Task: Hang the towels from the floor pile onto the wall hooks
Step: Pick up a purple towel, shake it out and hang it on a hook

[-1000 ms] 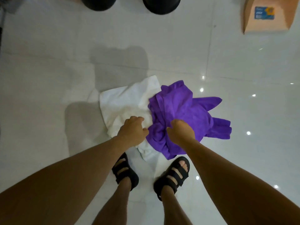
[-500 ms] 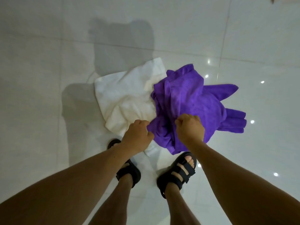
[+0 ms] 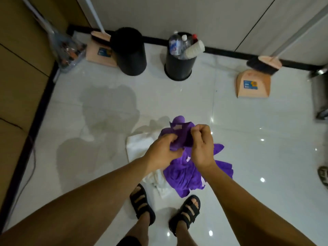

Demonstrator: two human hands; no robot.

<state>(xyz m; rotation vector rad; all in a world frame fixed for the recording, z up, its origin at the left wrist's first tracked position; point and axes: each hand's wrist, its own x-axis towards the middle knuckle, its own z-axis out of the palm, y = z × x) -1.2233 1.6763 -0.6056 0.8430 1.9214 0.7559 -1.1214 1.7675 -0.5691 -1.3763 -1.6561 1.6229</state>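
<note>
A purple towel (image 3: 184, 173) is partly lifted off the white tiled floor, its lower part still bunched on the floor in front of my sandalled feet. My left hand (image 3: 164, 150) grips its upper edge from the left, and my right hand (image 3: 202, 144) pinches the same edge from the right; a pale label shows on the raised corner. A white towel (image 3: 139, 146) lies flat on the floor beneath and to the left, mostly covered by my arms and the purple towel. No wall hooks are in view.
Two black bins stand by the far wall, an upturned one (image 3: 129, 50) and one full of bottles and cups (image 3: 180, 59). Peach dustpans with brooms sit at the left (image 3: 101, 54) and right (image 3: 253, 84). A brown cabinet (image 3: 19, 68) lines the left side. A sandal (image 3: 323, 174) shows at the right edge.
Both hands have risen from the floor pile, pulling the purple towel's edge up. My head has lifted, so the bins, dustpans and wall have come into view.
</note>
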